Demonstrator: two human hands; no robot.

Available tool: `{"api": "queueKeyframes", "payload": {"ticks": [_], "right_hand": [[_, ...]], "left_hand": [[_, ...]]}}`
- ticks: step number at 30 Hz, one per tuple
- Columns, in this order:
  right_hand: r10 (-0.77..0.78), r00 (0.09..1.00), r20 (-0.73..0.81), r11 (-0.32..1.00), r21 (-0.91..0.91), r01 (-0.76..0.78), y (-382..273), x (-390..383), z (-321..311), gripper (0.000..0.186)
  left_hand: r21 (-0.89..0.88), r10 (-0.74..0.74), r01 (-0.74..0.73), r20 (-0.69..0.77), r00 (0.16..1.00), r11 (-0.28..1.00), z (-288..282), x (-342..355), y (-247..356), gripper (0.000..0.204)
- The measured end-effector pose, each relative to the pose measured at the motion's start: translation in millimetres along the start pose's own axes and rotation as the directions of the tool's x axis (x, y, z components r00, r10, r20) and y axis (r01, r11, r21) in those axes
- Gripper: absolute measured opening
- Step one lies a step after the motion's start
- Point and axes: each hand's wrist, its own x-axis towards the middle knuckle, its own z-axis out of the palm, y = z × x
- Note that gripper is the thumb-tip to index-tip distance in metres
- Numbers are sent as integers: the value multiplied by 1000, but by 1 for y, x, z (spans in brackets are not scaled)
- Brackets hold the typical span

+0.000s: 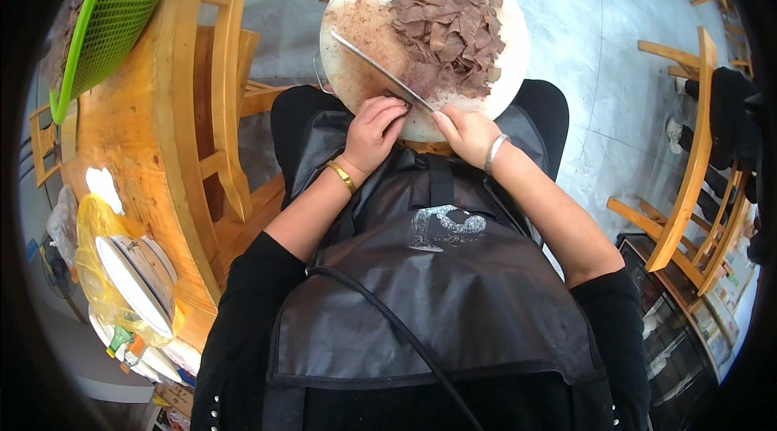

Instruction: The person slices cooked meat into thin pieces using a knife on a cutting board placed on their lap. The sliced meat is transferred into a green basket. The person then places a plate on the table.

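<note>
While the knife [380, 71] lies slanted across the round white board [356, 22], its handle end sits in the right hand [468, 133], which is closed around it at the board's near edge. 1 small dark piece of meat [394, 97] lies under the curled fingers of the left hand [374, 130], which press down on it just beside the blade. Both wrists are bent downward toward the board, forearms coming up from the lower edge; each wrist carries 1 bangle. 1 pile of brown slices [449, 30] covers the board's far right half. The board rests at the person's knees, over a black apron [437, 285]. To the left stands 1 wooden table [154, 148] with 1 green basket [113, 10] and stacked plates [137, 277]. Pale floor tiles [599, 42] surround 2 wooden chairs [696, 172] at right.
</note>
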Motion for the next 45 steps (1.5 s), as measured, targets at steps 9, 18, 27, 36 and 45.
{"api": "queueKeyframes", "payload": {"ticks": [9, 18, 27, 36, 45], "right_hand": [[31, 991, 133, 986, -165, -8, -27, -57, -31, 31], [179, 945, 275, 968, -219, -120, -31, -90, -60, 26], [88, 981, 171, 984, -167, -59, -18, -8, 0, 35], [-91, 995, 44, 996, 23, 90, -3, 16, -3, 36], [139, 960, 244, 978, -184, -94, -33, -90, -53, 30]], "left_hand": [[53, -21, 21, -11, 1000, 998, 1, -10, -3, 21], [1, -53, 53, -2, 999, 999, 4, -6, -5, 27], [4, -49, 49, -34, 998, 999, 6, -4, -5, 22], [144, -22, 17, 35, 999, 989, -6, -4, 7, 23], [29, -90, 91, -41, 995, 995, 2, -11, -2, 24]]}}
